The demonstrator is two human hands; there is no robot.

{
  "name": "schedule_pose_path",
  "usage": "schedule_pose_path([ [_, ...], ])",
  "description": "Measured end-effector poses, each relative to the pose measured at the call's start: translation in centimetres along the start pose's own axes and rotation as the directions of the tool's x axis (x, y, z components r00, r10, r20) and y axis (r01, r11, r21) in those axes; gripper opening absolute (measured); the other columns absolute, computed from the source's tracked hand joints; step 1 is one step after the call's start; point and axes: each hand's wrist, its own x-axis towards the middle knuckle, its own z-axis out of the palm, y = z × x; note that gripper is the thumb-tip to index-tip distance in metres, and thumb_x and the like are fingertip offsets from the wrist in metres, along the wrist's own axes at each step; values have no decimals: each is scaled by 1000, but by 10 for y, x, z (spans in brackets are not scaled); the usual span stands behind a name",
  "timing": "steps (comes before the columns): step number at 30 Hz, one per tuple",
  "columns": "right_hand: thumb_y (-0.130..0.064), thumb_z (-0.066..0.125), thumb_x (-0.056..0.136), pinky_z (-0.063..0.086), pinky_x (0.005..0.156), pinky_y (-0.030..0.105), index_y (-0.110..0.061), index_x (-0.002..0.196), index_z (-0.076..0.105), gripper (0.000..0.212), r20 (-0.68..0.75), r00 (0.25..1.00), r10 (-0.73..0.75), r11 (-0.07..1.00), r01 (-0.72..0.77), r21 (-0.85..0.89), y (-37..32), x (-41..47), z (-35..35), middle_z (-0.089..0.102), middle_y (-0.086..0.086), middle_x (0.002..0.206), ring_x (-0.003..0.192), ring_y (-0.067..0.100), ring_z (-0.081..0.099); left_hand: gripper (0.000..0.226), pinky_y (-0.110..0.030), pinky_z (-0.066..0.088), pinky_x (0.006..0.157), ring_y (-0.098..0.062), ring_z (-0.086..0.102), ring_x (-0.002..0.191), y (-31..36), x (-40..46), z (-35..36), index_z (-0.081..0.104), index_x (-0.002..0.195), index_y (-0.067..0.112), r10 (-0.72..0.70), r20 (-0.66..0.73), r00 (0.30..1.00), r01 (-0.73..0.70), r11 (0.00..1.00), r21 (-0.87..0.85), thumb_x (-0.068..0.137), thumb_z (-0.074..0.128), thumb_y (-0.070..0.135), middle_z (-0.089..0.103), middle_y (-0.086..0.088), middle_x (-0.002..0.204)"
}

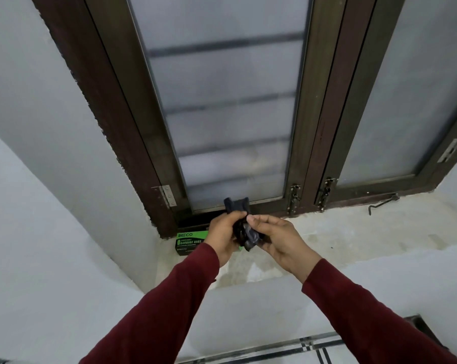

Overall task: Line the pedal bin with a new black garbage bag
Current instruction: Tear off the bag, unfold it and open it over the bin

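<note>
A window [230, 101] with frosted glass and a dark brown frame is seen directly behind and above the grip. A pale stone sill [340, 237] extends beneath the grip and away to its right. A green and black box [189, 243] marked "GARBAGE BAGS" is placed on the sill just below and to the left of the grip, partly hidden by the left wrist. A metal hook latch [382, 202] is laid on the sill well to the right of the grip.

A folded black garbage bag [242, 227] is held between both hands above the sill. The left hand [223, 236] is curled around the left side of the bag, with one end of the bag projecting above the fingers. The right hand [280, 240] pinches the right side of the bag between thumb and fingers. Both arms are covered by dark red sleeves [366, 311].
</note>
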Motion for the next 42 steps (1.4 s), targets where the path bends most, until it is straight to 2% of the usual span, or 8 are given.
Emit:
schedule_pose_path([
  [8,0,70,90,57,64,35,-13,90,61,16,-111,993,51,994,-40,103,2,5,-6,71,11,86,70,21,70,31,-31,57,51,-30,68,83,1,-1,-11,63,123,3,-92,57,994,99,987,-130,98,47,11,67,-20,111],
  [13,8,56,96,59,70,38,-12,117,61,30,-135,989,53,997,-44,69,-3,9,-9,71,17,109,92,30,70,29,-41,58,71,-29,70,80,2,3,-15,63,122,2,4,77,997,1,998,-63,98,47,-1,68,-21,108],
  [20,-11,49,103,53,66,32,-23,108,63,20,-214,976,-33,979,-11,-202,-7,3,-4,69,11,111,87,23,65,19,-41,57,75,-27,69,79,2,3,-7,69,103,7,122,-50,991,-121,993,12,102,52,0,74,-15,92],
  [24,-45,73,90,57,85,42,-23,122,61,40,15,999,-28,972,31,-233,-8,-6,-1,73,-3,116,101,18,72,11,-45,59,80,-29,71,83,4,2,4,70,106,5,188,-52,981,-187,982,20,102,60,10,74,-19,98],
  [27,-30,85,81,61,81,41,-22,128,56,56,26,995,-95,925,98,-366,-3,-2,-1,70,-1,116,99,18,74,14,-35,63,71,-25,72,83,9,-2,8,70,108,3,204,-28,979,-204,979,-11,103,61,13,75,-15,95],
  [37,-19,53,102,55,74,40,-22,111,68,17,-171,979,107,990,-89,110,-17,3,-24,71,11,123,101,27,67,19,-39,61,77,-27,70,100,23,-2,-8,71,118,8,183,-155,971,-202,972,-120,105,57,13,74,-15,113],
  [40,-55,67,90,57,75,41,-27,128,60,47,-79,993,85,996,-82,39,-19,-3,-25,69,3,128,114,29,66,21,-34,61,68,-28,72,104,25,-4,-10,71,121,9,204,-135,970,-217,972,-87,105,59,16,76,-13,115],
  [42,-51,79,82,59,78,40,-35,138,46,67,-40,999,21,987,-27,-160,-19,-1,-24,65,-1,129,113,24,66,25,-31,61,66,-28,73,105,27,-7,-9,71,124,10,223,-99,970,-228,973,-37,103,62,18,78,-13,114],
])
